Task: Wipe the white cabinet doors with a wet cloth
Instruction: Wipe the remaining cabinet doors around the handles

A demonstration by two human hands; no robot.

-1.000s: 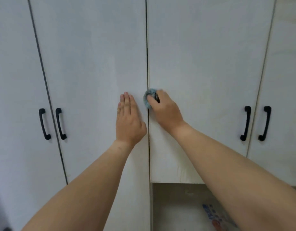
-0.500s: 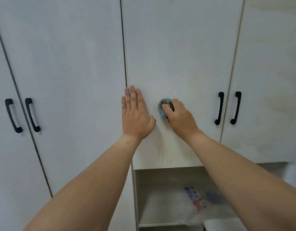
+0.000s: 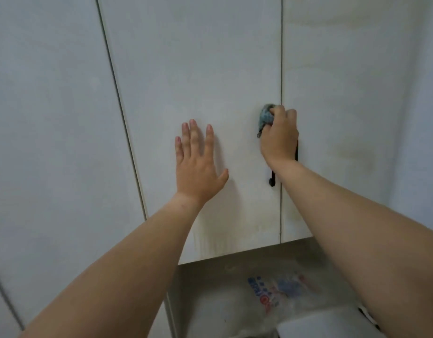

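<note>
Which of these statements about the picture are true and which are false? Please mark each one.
1. The right hand holds a bunched blue-grey cloth. True.
2. The left hand grips a black door handle. False: it lies flat and open on the white cabinet door, holding nothing.
3. The cloth is near the seam between two doors. True.
4. Both hands hold the cloth. False: only the right hand does.
5. An open shelf below the doors holds a plastic bag with print. True.
</note>
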